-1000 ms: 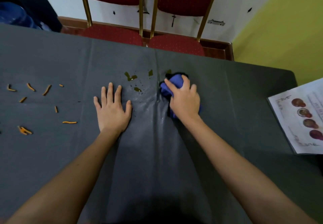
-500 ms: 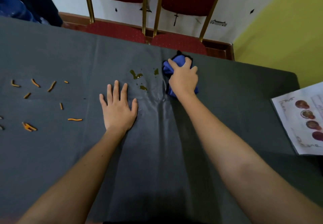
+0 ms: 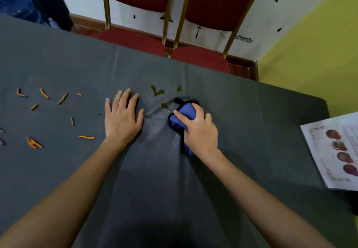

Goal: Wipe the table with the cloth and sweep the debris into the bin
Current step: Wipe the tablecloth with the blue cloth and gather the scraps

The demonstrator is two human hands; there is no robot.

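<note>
Blue and bunched, the cloth lies under the right hand, whose fingers are curled over it and press it down onto the grey tablecloth near the middle of the table. Just beyond and to the left of the cloth, several olive-green spill spots and a scatter of small droplets are not yet wiped up. The left hand lies flat beside them with its fingers spread, holding nothing, seemingly pinning the fabric, which puckers into folds between the two hands. Well to the left, orange debris pieces lie scattered across the covering, none of them gathered. No bin is in view, so where the sweeping will end cannot be told. A printed sheet rests at the right edge, well apart from the work, and two red chairs stand behind the far edge. By the look of things the task is at an early stage: wiping is under way on the wet patch, while the remaining spots, all the crumbs and the disposal are left to do.
</note>
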